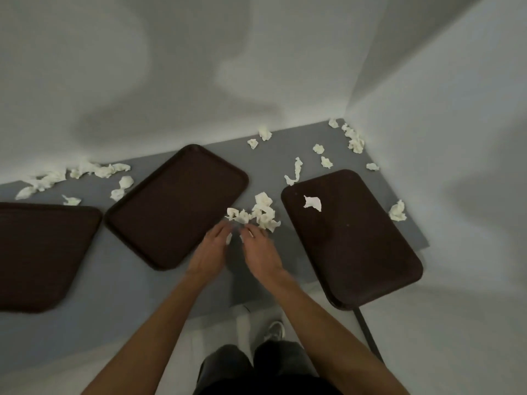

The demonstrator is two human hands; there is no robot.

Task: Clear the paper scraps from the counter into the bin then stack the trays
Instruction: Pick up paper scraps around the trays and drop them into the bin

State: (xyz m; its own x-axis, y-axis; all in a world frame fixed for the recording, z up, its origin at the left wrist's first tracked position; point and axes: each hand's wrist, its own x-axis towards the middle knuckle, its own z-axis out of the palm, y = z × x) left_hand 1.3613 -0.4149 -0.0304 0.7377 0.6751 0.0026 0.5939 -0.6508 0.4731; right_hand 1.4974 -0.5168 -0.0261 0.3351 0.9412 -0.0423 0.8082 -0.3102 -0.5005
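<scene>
Between trays (176, 206) (350, 235), left hand (209, 252) and right hand (261, 252) pinch scraps (263, 213) (white).

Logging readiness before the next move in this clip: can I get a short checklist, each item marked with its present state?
1. Hands at the scrap pile: ok; left hand and right hand reach it.
2. Grip on paper: cannot tell; white bits at the fingers, blurred.
3. Where the bin is: cannot tell; not in view.
4. The right tray free of paper: not ok; one scrap lies on it.
5. Its support: not ok; its near end overhangs the counter.
6. Elsewhere: not ok; wall scraps and corner scraps remain.
</scene>
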